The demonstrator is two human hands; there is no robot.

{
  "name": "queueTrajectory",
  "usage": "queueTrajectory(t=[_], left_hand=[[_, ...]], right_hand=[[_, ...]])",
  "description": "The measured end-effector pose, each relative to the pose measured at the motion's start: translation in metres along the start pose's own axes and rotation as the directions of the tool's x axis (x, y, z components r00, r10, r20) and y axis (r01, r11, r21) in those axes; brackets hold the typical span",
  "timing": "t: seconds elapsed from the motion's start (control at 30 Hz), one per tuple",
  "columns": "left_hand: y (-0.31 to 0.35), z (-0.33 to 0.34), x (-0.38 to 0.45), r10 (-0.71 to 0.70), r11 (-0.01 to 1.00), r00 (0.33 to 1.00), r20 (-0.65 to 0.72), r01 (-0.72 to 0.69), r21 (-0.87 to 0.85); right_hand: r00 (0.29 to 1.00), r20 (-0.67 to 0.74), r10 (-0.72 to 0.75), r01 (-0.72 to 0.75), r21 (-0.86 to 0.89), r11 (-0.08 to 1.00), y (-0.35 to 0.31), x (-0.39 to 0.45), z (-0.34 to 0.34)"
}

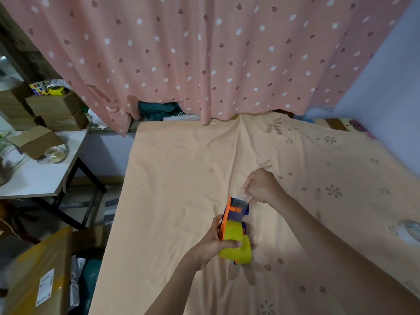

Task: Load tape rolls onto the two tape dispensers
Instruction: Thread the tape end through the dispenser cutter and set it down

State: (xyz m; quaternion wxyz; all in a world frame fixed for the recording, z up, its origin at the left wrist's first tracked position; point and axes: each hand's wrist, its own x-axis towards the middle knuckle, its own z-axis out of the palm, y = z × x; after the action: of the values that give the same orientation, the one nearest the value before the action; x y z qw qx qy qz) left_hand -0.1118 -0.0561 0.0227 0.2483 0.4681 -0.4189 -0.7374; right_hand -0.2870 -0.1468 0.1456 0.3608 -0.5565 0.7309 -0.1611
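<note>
An orange and blue tape dispenser (pixel 231 212) is held above the orange sheet, near the middle front. A yellow tape roll (pixel 236 244) sits in it. My left hand (pixel 216 242) grips the dispenser's side, thumb across the yellow roll. My right hand (pixel 261 187) pinches the clear tape end (pixel 243 198) at the dispenser's front, pulled just past the cutter. A pale tape roll (pixel 409 230) lies on the sheet at the right edge.
The bed's orange floral sheet (pixel 181 178) fills the middle. A pink dotted curtain (pixel 204 53) hangs behind. At left, a white table (pixel 41 178) carries cardboard boxes, a clear tape roll (pixel 55 153) and a yellow tape measure (pixel 55 90). A large parcel (pixel 38 276) lies at lower left.
</note>
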Motion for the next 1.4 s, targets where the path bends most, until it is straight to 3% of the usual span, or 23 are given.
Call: queueTrajectory(t=[0.23, 0.5, 0.73, 0.97, 1.4], left_hand=[[0.005, -0.001, 0.002, -0.048, 0.999, 0.997, 0.066, 0.048, -0.001], [0.008, 0.000, 0.007, -0.102, 0.988, 0.992, 0.069, 0.109, -0.108], [0.005, 0.003, 0.012, -0.114, 0.988, 0.991, 0.064, 0.120, -0.100], [0.005, -0.001, 0.008, -0.114, 0.991, 0.989, 0.091, 0.119, -0.056], [0.009, -0.004, -0.003, -0.152, 0.963, 0.953, 0.261, 0.202, -0.177]], right_hand=[[0.971, 0.154, -0.181, 0.199, -0.111, 0.974, -0.015, 0.011, -0.002], [0.940, 0.292, -0.174, 0.202, -0.066, 0.977, -0.017, 0.011, 0.000], [0.937, 0.283, -0.203, 0.248, -0.134, 0.959, -0.014, 0.020, 0.002], [0.906, 0.313, -0.285, 0.306, -0.020, 0.952, -0.011, 0.026, 0.004], [0.857, 0.363, -0.367, 0.342, 0.135, 0.930, -0.009, 0.025, -0.002]])
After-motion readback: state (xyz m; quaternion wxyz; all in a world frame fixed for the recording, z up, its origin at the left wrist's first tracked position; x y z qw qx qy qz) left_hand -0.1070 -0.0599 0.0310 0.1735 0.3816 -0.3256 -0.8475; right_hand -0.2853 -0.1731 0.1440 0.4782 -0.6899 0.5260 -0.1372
